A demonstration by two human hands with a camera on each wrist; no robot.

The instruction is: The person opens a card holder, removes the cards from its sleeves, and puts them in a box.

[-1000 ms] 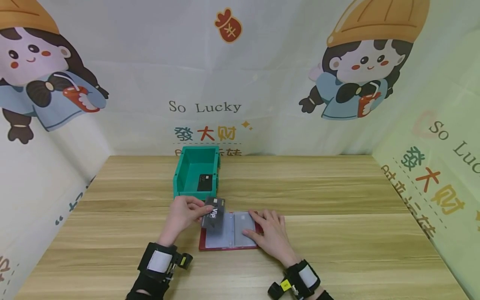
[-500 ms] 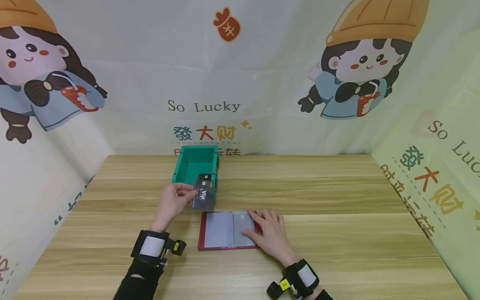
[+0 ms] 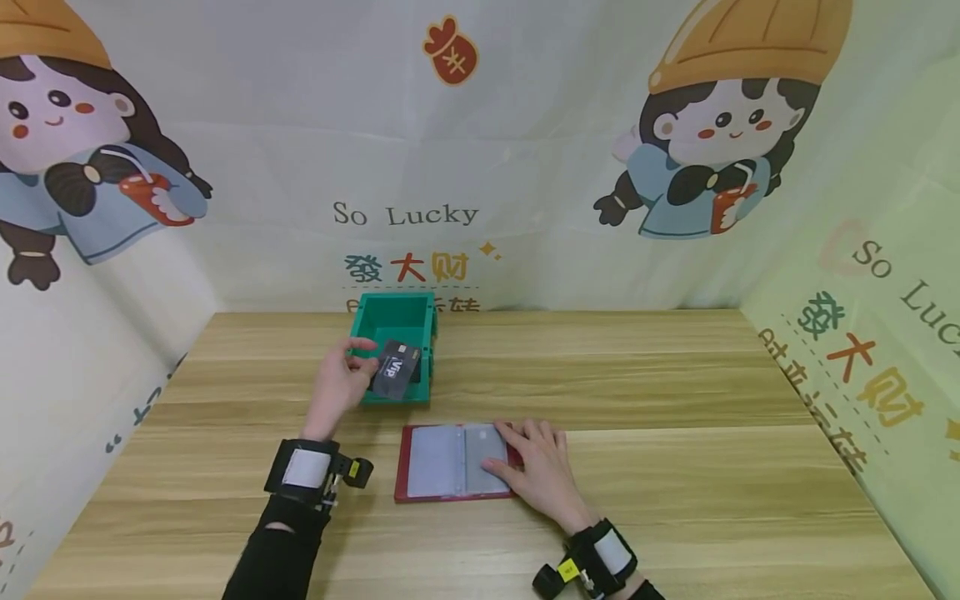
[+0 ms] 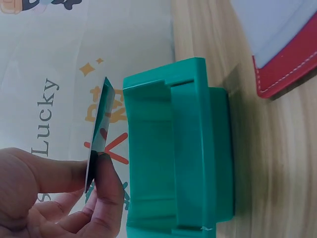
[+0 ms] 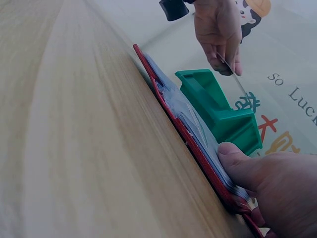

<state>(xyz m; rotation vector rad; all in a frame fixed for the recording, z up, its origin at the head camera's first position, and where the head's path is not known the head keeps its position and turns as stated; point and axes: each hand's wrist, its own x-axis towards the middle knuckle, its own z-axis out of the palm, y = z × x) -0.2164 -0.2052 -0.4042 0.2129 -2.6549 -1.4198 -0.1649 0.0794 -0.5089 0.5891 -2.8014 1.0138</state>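
In the head view my left hand (image 3: 341,385) pinches a dark grey VIP card (image 3: 397,369) by its left edge, over the near end of a green plastic bin (image 3: 394,310). The left wrist view shows the card (image 4: 100,124) edge-on between thumb and fingers, apart from the bin (image 4: 198,148). Most of the bin's near floor is hidden behind the card. A red card holder (image 3: 437,462) with clear sleeves lies spread on the table. My right hand (image 3: 546,473) rests on its right side, thumb on the sleeve page, fingers extended over the far right edge.
The wooden table (image 3: 660,375) runs back to a printed cloth backdrop (image 3: 540,167), with more cloth at both sides. The bin stands near the table's back edge, behind the card holder. A black wrist camera (image 3: 551,581) sits below my right hand.
My left hand has carried the VIP card from above the card holder away to the bin, and the card now tilts over it. The right hand and card holder stay put.
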